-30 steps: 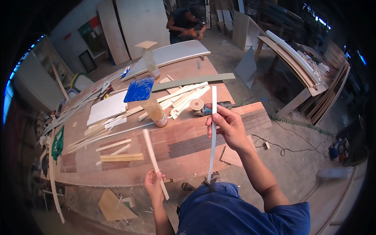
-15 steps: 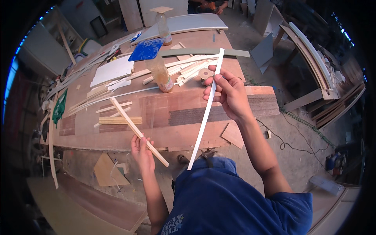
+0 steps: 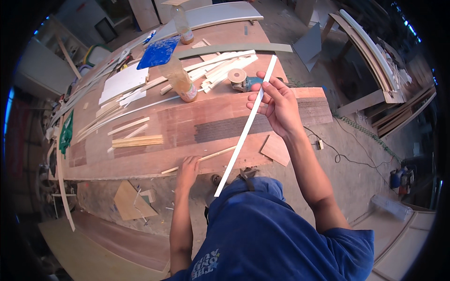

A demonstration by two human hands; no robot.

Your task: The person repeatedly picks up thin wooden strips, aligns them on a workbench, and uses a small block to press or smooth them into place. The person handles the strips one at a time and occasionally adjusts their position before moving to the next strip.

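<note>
My right hand (image 3: 282,107) is raised over the near side of the workbench, pinching a long white strip (image 3: 243,136) between thumb and fingers. The strip slants from beyond the fingertips down toward my waist. At the bench's front edge, my left hand (image 3: 188,169) has its fingers curled over a thin wooden strip (image 3: 218,153), which lies low along the board surface; the fingertips are partly hidden. Beyond the right hand sits an angle grinder (image 3: 238,78) with a round disc and blue body. A small bundle of wooden strips (image 3: 138,141) lies left of centre.
A bottle (image 3: 183,86) of brownish liquid stands mid-bench under a blue-smeared board (image 3: 159,50). Another bottle (image 3: 183,29) stands farther back. Loose strips (image 3: 225,70) are piled behind the grinder. A square wood piece (image 3: 276,149) juts past the front edge. Cables (image 3: 347,161) trail over the floor at right.
My left hand has lowered its wooden strip from a raised, slanted position to the bench's front edge and turned palm down. The white strip in my right hand tilts slightly more.
</note>
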